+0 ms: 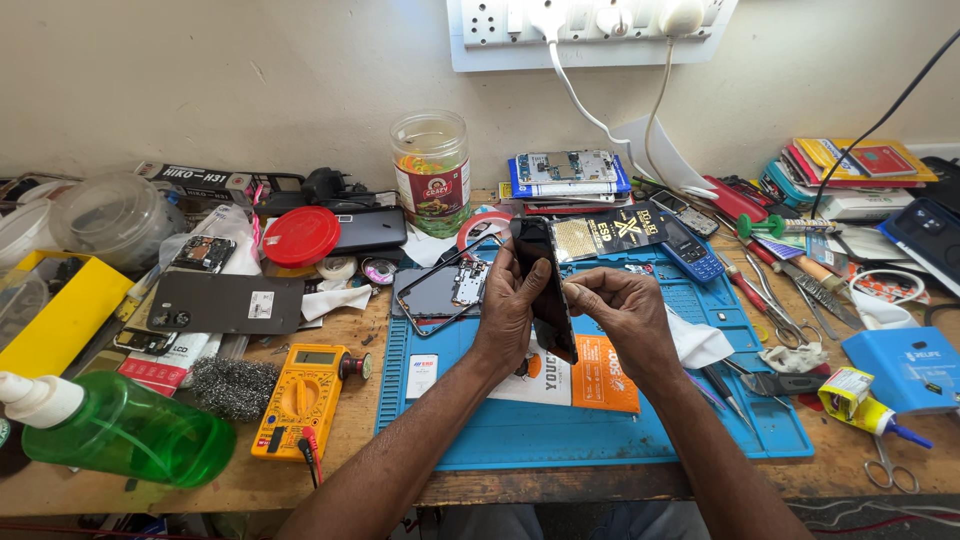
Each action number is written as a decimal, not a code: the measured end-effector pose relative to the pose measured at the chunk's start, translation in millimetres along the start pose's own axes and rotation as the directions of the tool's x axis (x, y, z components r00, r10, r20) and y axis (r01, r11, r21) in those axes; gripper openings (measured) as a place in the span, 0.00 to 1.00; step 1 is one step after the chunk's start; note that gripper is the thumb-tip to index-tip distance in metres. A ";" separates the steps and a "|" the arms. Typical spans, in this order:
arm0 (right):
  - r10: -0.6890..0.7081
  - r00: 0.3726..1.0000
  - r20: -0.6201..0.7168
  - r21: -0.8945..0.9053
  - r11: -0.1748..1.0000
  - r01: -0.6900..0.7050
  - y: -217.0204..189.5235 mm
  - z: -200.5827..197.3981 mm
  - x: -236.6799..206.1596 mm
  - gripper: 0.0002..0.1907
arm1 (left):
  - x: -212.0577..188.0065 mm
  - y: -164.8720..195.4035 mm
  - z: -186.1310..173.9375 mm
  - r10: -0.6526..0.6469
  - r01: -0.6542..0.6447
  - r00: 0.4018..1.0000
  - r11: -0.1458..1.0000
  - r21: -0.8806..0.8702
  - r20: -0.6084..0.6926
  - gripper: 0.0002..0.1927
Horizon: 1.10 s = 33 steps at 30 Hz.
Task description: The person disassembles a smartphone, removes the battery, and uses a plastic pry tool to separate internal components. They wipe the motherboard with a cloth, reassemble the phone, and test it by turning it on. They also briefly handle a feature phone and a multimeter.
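Black slab-shaped phone (545, 290) stands on edge in the clasping left hand (512, 300) while pinched right hand (618, 310) fingertips work its edge; judging by this, peeling needs steady care.

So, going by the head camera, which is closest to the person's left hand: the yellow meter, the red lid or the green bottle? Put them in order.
From the left hand, which grips a dark phone:
1. Yellow meter, on the wooden bench just left of the blue mat.
2. Red lid, farther back and left; close to the meter's distance, but slightly farther.
3. Green bottle, plainly farthest, at the bench's front left corner.
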State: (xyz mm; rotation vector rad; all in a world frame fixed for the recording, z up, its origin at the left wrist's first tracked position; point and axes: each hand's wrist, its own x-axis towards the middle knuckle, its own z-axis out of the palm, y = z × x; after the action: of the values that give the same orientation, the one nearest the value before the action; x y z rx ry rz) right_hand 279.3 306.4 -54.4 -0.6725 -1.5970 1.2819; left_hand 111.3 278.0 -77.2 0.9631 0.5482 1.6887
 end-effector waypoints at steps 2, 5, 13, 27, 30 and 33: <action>-0.001 1.000 0.000 0.001 1.000 0.001 -0.1 0.0 -0.1 0.09 | 0.0 0.1 0.4 -0.004 0.004 1.000 1.000 0.003 -0.004 0.32; -0.001 1.000 0.006 0.012 1.000 0.001 0.9 -0.7 -0.3 0.09 | -0.2 0.3 0.9 -0.004 0.004 1.000 1.000 0.007 -0.006 0.32; 0.022 1.000 0.001 0.025 0.999 -0.022 4.0 -1.9 3.0 0.09 | 0.0 5.2 7.1 0.047 -0.046 0.999 0.999 -0.010 0.014 0.31; 0.020 1.000 0.014 0.036 0.999 -0.020 4.2 -2.8 3.9 0.10 | 0.1 4.3 5.3 -0.043 0.042 0.999 0.999 -0.013 -0.010 0.33; 0.022 1.000 0.015 0.028 0.999 -0.023 3.5 -2.7 4.2 0.10 | 0.1 5.0 5.5 -0.053 0.053 0.999 0.998 -0.021 -0.010 0.34; 0.020 1.000 0.016 0.022 1.000 -0.020 3.1 -2.4 4.3 0.10 | 0.2 6.3 6.7 -0.041 0.041 0.999 0.999 -0.013 -0.007 0.33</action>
State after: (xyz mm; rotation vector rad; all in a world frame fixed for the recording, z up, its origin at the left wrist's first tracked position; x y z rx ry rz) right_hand 279.3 312.0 -55.9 -0.6682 -1.5901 1.3205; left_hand 113.2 275.4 -68.6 0.9310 0.5573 1.6577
